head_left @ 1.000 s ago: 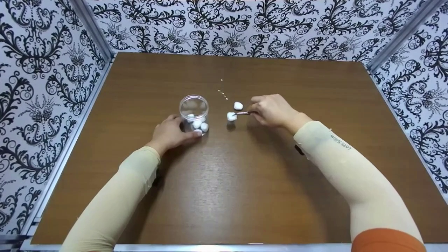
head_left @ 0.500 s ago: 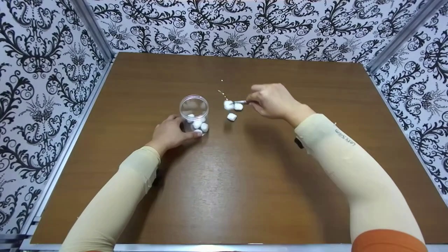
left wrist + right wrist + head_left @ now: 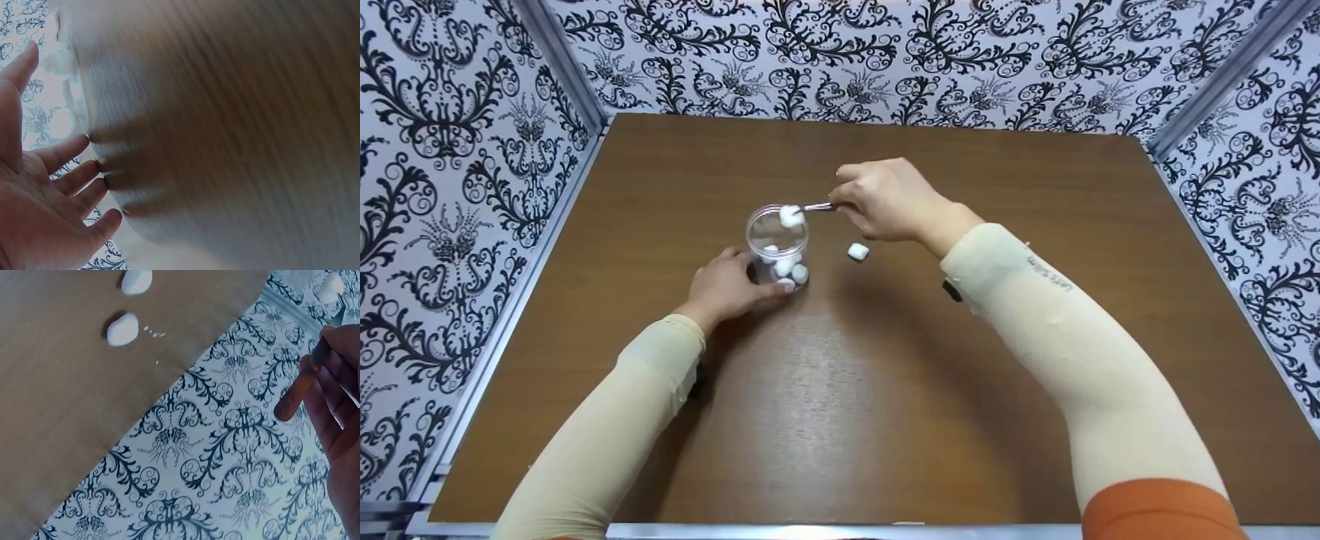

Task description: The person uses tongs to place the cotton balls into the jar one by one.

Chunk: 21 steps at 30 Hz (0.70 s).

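Observation:
My left hand (image 3: 730,283) holds the base of a clear plastic jar (image 3: 777,231), thumb along its front and fingers at its left side. Several white, cotton-like balls (image 3: 784,266) lie inside the jar. In the left wrist view, the fingers (image 3: 70,152) are extended and spread beside the jar. My right hand (image 3: 889,199) pinches metal tweezers (image 3: 819,206), with one white ball (image 3: 791,217) at their tips, over the jar's mouth in the head view. The rounded rear end of the tweezers shows in the right wrist view.
One loose white ball (image 3: 858,251) lies on the brown table (image 3: 825,420), right of the jar. A second loose ball (image 3: 122,329) shows in the right wrist view, near small pale crumbs (image 3: 158,334). Patterned walls (image 3: 855,67) enclose the table's back and sides.
My right hand has left one ball beside the jar, gone back to another spot on the table, then moved left to the jar with a ball in the tweezers. The left hand stays put.

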Tool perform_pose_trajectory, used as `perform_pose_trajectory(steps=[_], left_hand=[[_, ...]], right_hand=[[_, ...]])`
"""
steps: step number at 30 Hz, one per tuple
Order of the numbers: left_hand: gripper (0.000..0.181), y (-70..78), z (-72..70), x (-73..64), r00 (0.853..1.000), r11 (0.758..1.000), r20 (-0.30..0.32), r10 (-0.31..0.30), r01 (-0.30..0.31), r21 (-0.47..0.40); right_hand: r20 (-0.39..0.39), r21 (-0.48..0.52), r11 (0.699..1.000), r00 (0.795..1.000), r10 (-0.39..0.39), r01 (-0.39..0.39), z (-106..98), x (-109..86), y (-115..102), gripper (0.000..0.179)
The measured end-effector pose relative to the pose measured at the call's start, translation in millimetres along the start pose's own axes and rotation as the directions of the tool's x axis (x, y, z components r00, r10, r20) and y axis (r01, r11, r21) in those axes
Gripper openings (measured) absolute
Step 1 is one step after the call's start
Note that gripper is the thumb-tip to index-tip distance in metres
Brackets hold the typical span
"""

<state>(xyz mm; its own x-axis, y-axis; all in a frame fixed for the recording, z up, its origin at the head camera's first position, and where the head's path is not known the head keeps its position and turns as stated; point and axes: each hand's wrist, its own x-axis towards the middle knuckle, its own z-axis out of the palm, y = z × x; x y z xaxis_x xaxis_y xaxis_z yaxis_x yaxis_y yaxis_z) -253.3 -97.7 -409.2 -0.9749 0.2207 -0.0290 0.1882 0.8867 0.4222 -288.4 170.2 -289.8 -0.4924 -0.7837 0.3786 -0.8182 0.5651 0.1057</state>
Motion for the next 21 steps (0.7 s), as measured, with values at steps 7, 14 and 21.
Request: perform_pose_trajectory(steps=[7,14,21], left_hand=[[0.085,1.2,0.2,0.0,1.0,1.0,-0.004,0.0,0.0,-0.003],[0.088,1.1,0.4,-0.2,1.0,1.0,0.011,-0.002,0.002,-0.008],[0.086,-0.4,0.7,-0.4,1.0,1.0,0.004,-0.013,0.013,-0.02]], right_hand=[[0.033,-0.004,1.0,0.999,-0.016,0.016,12.9,6.4,-3.6,0.013],[0.036,-0.01,0.999,0.998,-0.049,0.049,16.3,8.5,-6.0,0.012],[0.027,-0.018,0.998,0.998,-0.064,0.064,17.5,7.8,-5.8,0.011]])
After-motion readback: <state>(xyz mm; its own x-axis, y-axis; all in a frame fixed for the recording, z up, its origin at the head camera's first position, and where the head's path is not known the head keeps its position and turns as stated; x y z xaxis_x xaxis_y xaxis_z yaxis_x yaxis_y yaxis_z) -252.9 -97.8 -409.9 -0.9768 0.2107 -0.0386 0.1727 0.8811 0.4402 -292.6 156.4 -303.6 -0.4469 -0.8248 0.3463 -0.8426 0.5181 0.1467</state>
